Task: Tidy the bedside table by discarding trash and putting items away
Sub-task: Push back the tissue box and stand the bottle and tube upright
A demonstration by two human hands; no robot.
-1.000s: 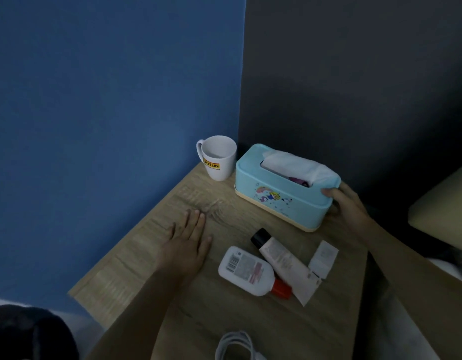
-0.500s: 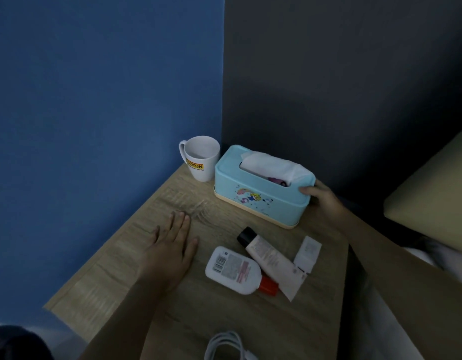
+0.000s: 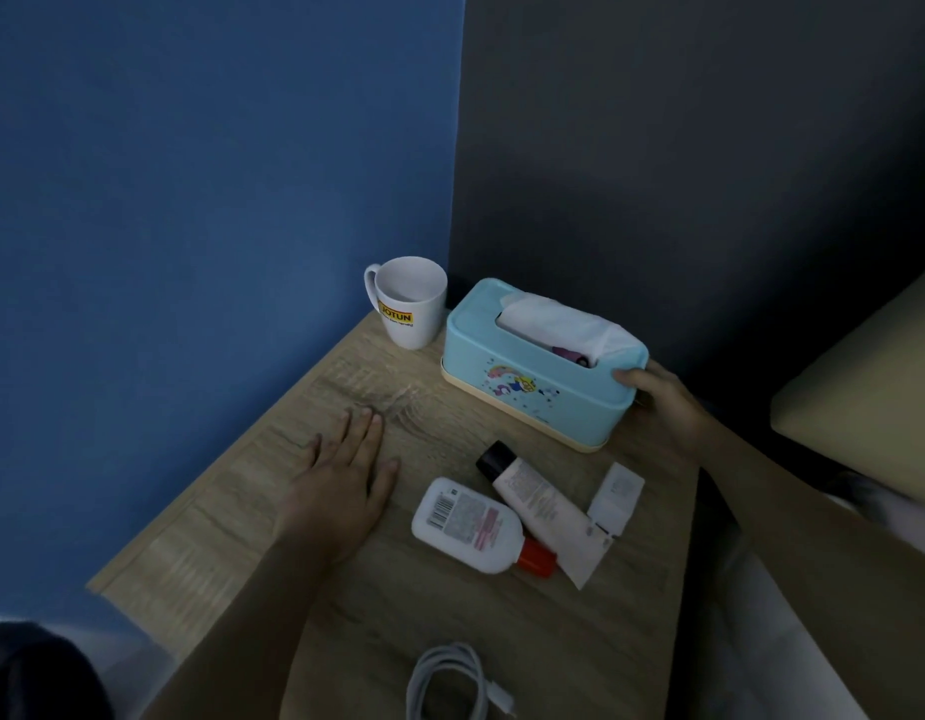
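The bedside table [image 3: 346, 615] is a light wood top set into a corner, with a blue wall [image 3: 216, 200] on its left and a dark grey wall [image 3: 684, 148] behind it. The left hand [image 3: 346, 485] lies flat on the wood, palm down, fingers spread a little and pointing toward 12 o'clock; it holds nothing. The right hand [image 3: 658, 402] reaches in from 4 o'clock and wraps the right end of a pale blue tissue box [image 3: 533, 376], thumb on the front corner, the other fingers hidden behind the box, so it grips that end. The box sits at the back of the table near the grey wall, with a white tissue [image 3: 559, 324] standing out of its slot and a cartoon print on its front. At 10 o'clock from the box, just beside it in the corner, a white mug [image 3: 411, 304] stands upright with a yellow label. At 6 o'clock from the box lie a white bottle [image 3: 465, 524] with a red cap and a tube [image 3: 543, 509] with a black cap, side by side and touching. A small white packet [image 3: 616, 496] lies against the tube at its 3 o'clock side. A coiled white cable [image 3: 450, 683] rests at the near edge of the table, at 6 o'clock from the bottle.
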